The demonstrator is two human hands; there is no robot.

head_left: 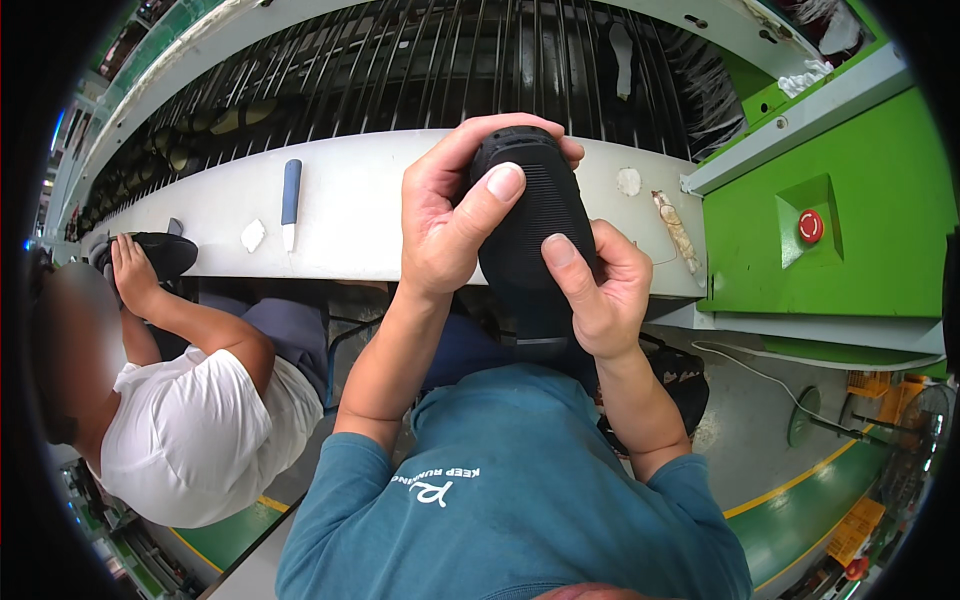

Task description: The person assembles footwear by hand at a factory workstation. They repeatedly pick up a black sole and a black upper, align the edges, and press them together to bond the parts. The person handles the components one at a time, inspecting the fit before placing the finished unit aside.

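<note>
A black shoe (535,215) with fine ridges across its upper is raised over the front edge of the white work table, its end with the thicker black sole pointing away from me. My left hand (455,205) wraps that far end, thumb on the ridged face and fingers round the back. Lower down, my right hand (605,290) grips the shoe's right side, its thumb pressed on the surface. The fingers behind the shoe are partly hidden.
On the white table (360,200) lie a blue-handled knife (290,200), a white scrap (253,236), a round white piece (628,181) and a tape-wrapped tool (675,230). Behind run conveyor rollers (400,75). A co-worker (200,430) handles another black shoe (165,255). A red button (810,227) sits on the green machine.
</note>
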